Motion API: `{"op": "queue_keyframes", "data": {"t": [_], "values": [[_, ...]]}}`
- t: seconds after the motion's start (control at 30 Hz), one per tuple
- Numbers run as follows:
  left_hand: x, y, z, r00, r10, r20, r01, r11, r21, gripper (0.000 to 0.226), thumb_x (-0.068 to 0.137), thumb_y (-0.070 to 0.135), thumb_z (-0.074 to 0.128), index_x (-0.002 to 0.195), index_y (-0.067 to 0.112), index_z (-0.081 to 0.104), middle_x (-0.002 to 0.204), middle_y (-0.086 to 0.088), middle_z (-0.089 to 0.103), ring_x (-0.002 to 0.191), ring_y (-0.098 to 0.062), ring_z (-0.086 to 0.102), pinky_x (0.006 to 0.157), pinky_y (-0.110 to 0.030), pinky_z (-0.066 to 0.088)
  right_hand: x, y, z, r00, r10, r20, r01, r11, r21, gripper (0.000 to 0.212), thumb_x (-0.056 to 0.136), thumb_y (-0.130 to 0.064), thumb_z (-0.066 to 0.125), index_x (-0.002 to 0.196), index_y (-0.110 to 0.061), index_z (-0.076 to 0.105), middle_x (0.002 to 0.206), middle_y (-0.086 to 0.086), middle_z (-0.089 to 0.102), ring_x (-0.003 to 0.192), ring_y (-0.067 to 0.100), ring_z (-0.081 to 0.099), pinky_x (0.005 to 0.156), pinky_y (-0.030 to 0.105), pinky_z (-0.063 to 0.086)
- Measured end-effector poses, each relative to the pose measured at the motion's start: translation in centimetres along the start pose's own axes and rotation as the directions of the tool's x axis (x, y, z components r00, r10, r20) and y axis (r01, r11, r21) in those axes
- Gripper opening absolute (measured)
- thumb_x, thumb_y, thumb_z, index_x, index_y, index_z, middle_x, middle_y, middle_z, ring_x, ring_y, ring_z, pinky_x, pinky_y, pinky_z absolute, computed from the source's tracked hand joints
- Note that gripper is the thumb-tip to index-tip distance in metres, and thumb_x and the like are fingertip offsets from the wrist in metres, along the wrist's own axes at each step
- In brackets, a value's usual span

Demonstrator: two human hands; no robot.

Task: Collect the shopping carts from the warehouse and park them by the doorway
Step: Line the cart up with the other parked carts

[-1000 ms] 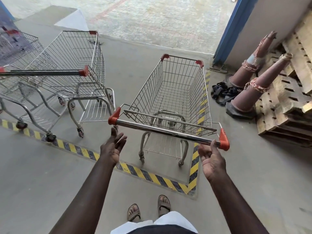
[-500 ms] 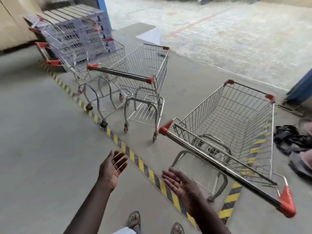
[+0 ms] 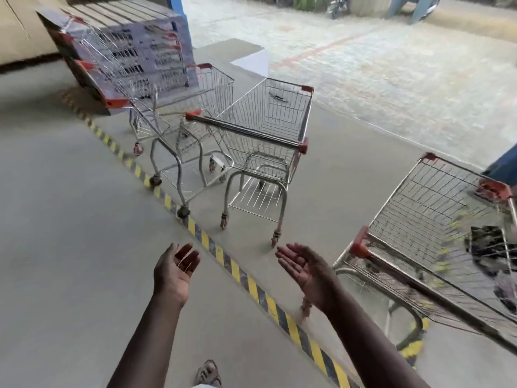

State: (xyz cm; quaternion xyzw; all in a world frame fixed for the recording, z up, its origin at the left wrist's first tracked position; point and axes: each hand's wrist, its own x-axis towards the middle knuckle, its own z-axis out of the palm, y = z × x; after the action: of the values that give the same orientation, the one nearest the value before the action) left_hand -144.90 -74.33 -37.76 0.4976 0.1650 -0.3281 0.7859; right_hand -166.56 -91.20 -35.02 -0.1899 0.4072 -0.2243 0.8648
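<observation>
A wire shopping cart (image 3: 436,228) with red handle ends stands at the right, past the striped floor line, untouched. Two more carts stand in the middle: one (image 3: 268,135) with its handle toward me, another (image 3: 179,127) to its left. Further carts (image 3: 112,65) are nested at the back left. My left hand (image 3: 174,271) is open, palm up, holding nothing, above the floor in front of the line. My right hand (image 3: 306,271) is open too, fingers straight, just left of the right cart's handle and apart from it.
A yellow-and-black striped line (image 3: 246,278) runs diagonally across the concrete floor. The open doorway onto paved ground (image 3: 391,65) lies behind the carts, with a blue door frame (image 3: 503,166) at the right. A dark cloth (image 3: 492,253) lies beyond the right cart. Stacked boxes (image 3: 126,32) stand back left.
My right hand has let go of the right cart's handle, and both hands now hang free. My view has swung left, so the parked carts moved toward the centre.
</observation>
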Motion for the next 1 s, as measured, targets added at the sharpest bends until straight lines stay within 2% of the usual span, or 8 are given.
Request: {"op": "queue_keyframes", "data": {"t": [0.2, 0.33, 0.5, 0.67, 0.77, 0.87, 0.93, 1.0], "values": [[5.7, 6.8, 2.8, 0.997, -0.001, 0.082, -0.007, 0.995, 0.1, 0.013, 0.101, 0.024, 0.05, 0.096, 0.015, 0.057, 0.093, -0.006, 0.067, 0.074, -0.016, 0.068, 0.065, -0.025, 0.057, 4.7, 0.3, 8.3, 0.991, -0.133, -0.015, 0.134, 0.99, 0.04, 0.012, 0.093, -0.012, 0.054, 0.1, -0.002, 0.057, 0.105, 0.021, 0.071, 0.092, 0.026, 0.072, 0.088, 0.034, 0.056], [9.2, 8.9, 7.4, 0.975, -0.051, 0.218, 0.018, 0.988, 0.153, 0.014, 0.101, 0.026, 0.05, 0.095, 0.016, 0.059, 0.1, -0.003, 0.067, 0.085, -0.016, 0.065, 0.078, -0.028, 0.051, 8.4, -2.0, 12.3, 0.977, -0.205, -0.063, 0.208, 0.977, 0.055, 0.017, 0.094, -0.015, 0.055, 0.104, -0.002, 0.055, 0.11, 0.021, 0.066, 0.104, 0.029, 0.066, 0.093, 0.035, 0.054], [14.2, 11.0, 14.0, 0.961, -0.062, 0.268, 0.011, 0.982, 0.187, 0.017, 0.102, 0.024, 0.048, 0.091, 0.016, 0.057, 0.098, -0.002, 0.064, 0.086, -0.017, 0.062, 0.083, -0.03, 0.049, 15.8, -6.8, 15.4, 0.964, -0.243, -0.109, 0.252, 0.965, 0.073, 0.035, 0.093, -0.021, 0.059, 0.119, -0.001, 0.049, 0.12, 0.021, 0.06, 0.117, 0.033, 0.059, 0.099, 0.04, 0.05], [20.2, 14.6, 18.8, 0.96, -0.102, 0.261, 0.006, 0.939, 0.343, 0.023, 0.102, 0.031, 0.046, 0.09, 0.015, 0.057, 0.099, -0.005, 0.064, 0.085, -0.017, 0.062, 0.071, -0.028, 0.054, 24.3, -11.0, 17.0, 0.982, -0.151, -0.115, 0.166, 0.978, 0.127, 0.061, 0.088, -0.036, 0.063, 0.132, -0.002, 0.039, 0.129, 0.023, 0.052, 0.121, 0.036, 0.054, 0.103, 0.041, 0.046], [23.5, 17.1, 20.5, 0.97, -0.107, 0.219, 0.012, 0.918, 0.397, 0.024, 0.103, 0.033, 0.043, 0.095, 0.014, 0.055, 0.105, -0.006, 0.063, 0.086, -0.018, 0.063, 0.068, -0.027, 0.056, 27.7, -12.5, 17.8, 0.969, -0.147, -0.198, 0.191, 0.955, 0.225, 0.06, 0.087, -0.038, 0.062, 0.132, -0.005, 0.041, 0.128, 0.02, 0.05, 0.122, 0.033, 0.051, 0.108, 0.042, 0.041], [27.1, 18.4, 22.6, 0.973, -0.121, 0.198, 0.032, 0.914, 0.404, 0.032, 0.103, 0.035, 0.045, 0.111, 0.006, 0.053, 0.111, -0.01, 0.059, 0.092, -0.021, 0.061, 0.08, -0.032, 0.052, 30.4, -14.0, 19.3, 0.9, -0.229, -0.372, 0.356, 0.877, 0.323, 0.03, 0.089, -0.027, 0.062, 0.113, -0.01, 0.055, 0.123, 0.015, 0.057, 0.11, 0.025, 0.059, 0.099, 0.036, 0.049], [29.0, 18.3, 24.1, 0.96, -0.185, 0.211, 0.081, 0.902, 0.424, 0.049, 0.101, 0.038, 0.047, 0.132, 0.0, 0.045, 0.125, -0.016, 0.056, 0.111, -0.028, 0.059, 0.088, -0.035, 0.051, 31.2, -14.2, 19.8, 0.867, -0.239, -0.436, 0.391, 0.869, 0.301, 0.008, 0.091, -0.02, 0.062, 0.096, -0.013, 0.06, 0.106, 0.009, 0.067, 0.09, 0.018, 0.065, 0.078, 0.03, 0.058], [30.6, 17.8, 25.8, 0.947, -0.229, 0.227, 0.114, 0.897, 0.428, 0.059, 0.102, 0.037, 0.044, 0.145, -0.002, 0.034, 0.144, -0.021, 0.045, 0.133, -0.032, 0.046, 0.1, -0.036, 0.045, 31.8, -14.3, 19.9, 0.88, -0.223, -0.418, 0.373, 0.871, 0.32, 0.014, 0.094, -0.023, 0.06, 0.088, -0.01, 0.058, 0.082, 0.005, 0.068, 0.071, 0.014, 0.065, 0.055, 0.025, 0.058]]}}
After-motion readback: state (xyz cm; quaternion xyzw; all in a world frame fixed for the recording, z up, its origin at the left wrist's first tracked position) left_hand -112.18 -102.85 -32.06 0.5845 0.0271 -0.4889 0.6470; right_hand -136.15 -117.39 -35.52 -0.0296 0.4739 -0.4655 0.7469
